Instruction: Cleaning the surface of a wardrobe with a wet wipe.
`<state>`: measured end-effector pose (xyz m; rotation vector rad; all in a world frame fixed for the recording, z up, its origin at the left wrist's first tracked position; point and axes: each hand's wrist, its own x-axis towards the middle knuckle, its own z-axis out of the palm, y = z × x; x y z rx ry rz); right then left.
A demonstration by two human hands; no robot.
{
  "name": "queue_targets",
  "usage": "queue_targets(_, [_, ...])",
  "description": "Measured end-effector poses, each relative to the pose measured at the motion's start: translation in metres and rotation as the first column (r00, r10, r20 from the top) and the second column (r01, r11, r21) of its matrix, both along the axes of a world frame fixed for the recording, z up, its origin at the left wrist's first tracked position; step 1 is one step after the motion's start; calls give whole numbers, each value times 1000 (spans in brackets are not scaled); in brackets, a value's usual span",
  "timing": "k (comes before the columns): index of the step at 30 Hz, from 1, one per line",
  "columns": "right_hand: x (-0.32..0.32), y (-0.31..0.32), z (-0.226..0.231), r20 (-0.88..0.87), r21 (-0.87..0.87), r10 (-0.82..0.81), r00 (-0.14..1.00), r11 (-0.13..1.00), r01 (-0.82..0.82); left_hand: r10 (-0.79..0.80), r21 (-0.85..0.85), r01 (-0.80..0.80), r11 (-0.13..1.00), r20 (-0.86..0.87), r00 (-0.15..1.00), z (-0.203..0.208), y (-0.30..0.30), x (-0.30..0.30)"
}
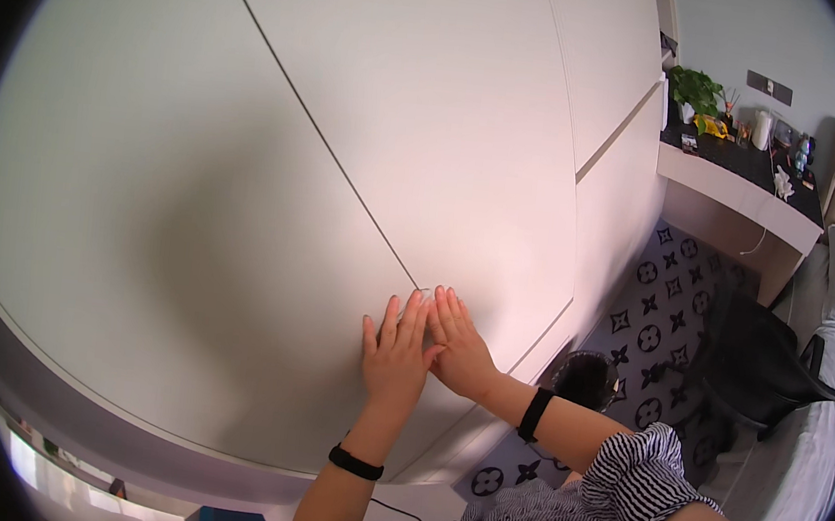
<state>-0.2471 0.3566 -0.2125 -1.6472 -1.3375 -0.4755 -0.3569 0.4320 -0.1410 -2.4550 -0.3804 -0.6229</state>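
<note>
Large pale wardrobe doors (430, 131) fill most of the view, with a dark seam running between them down to my hands. My left hand (396, 351) lies flat on the door surface, its fingers stretched out and a little apart. Close against it, my right hand (462, 348) also rests on the door with straight fingers, its thumb side touching the left hand. A small pale thing (425, 292) shows at the fingertips where the seam meets them; its kind cannot be made out. Each wrist wears a black band.
Behind my right arm stands a bin (585, 379) on a patterned rug (650, 335). A black chair (760, 359) is beside the grey bed (799, 478). Farther back, a dark-topped desk (738, 171) bears a potted plant (693, 89) and bottles. A thin cable (408, 514) runs below my forearms.
</note>
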Motion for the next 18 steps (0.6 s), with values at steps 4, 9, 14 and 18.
queue_targets(4, [-11, 2, 14, -38, 21, -11, 999, 1000, 12, 2, 13, -3, 1000, 37, 999, 14, -2, -1])
queue_targets(9, [-5, 6, 25, -42, 11, -80, 996, 997, 81, 27, 63, -32, 997, 84, 996, 27, -10, 12])
queue_targets(14, [-6, 4, -2, -126, -18, -50, 991, 999, 48, 72, 73, -68, 995, -59, 996, 13, -13, 20])
queue_targets(18, [-19, 1, -51, -163, -99, -74, 984, 993, 59, 19, 43, -10, 999, -221, 975, -28, -5, 11])
